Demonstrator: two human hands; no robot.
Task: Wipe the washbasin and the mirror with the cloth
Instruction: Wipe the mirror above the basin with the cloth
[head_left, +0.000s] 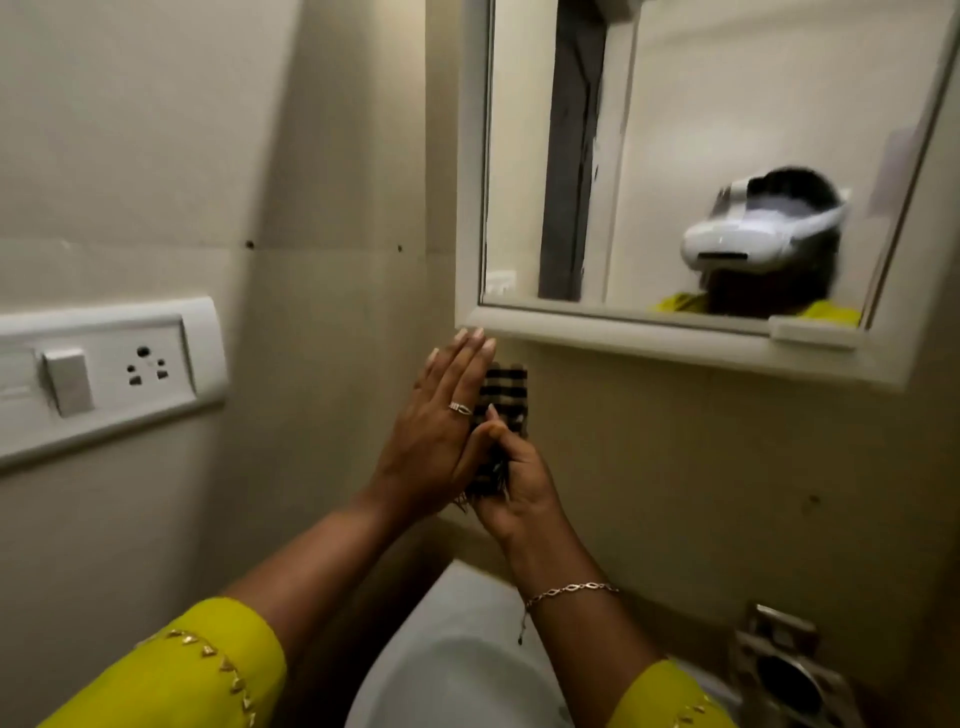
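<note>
Both hands together, the cloth sandwiched between them.
My left hand lies flat and straight-fingered against it; my right hand grips it from below, thumb curled over, I reckon to fold it into a firm pad. Both are raised just under the mirror, above the washbasin.

You are in small bathroom. White-framed mirror hangs on beige wall ahead of you. White washbasin sits below mirror, against same wall. Switch-and-socket plate left of mirror, on side wall, lower than glass. Metal wall fitting below mirror's right end, beside washbasin. Door frame and dark gap reflected in mirror. Walls meet in tight corner left of mirror.
</note>
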